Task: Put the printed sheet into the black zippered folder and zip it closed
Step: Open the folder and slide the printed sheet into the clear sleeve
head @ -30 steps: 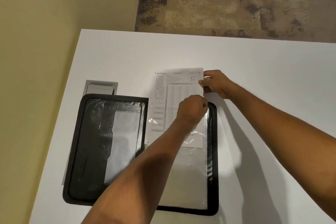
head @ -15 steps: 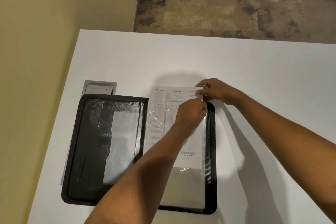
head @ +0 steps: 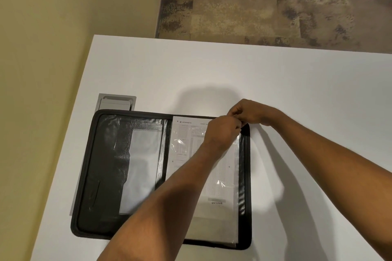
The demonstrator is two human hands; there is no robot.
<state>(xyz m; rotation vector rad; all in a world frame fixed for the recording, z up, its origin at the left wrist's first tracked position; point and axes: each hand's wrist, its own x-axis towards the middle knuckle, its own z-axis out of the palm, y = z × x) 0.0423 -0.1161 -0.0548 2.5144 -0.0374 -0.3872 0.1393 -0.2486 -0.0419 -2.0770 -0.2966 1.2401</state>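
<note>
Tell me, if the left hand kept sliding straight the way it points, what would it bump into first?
Probably the right hand. The left hand points up and right, toward the top right corner of the black zippered folder, where both hands already seem to touch above the printed sheet.

Black zippered folder lies open near white table's left edge. White printed sheet sits in right-half clear sleeve. Left hand and right hand pinch sleeve's top right corner.

The white table lies bare beyond and right of the open black folder; a grey hatch touches its far-left corner.
</note>
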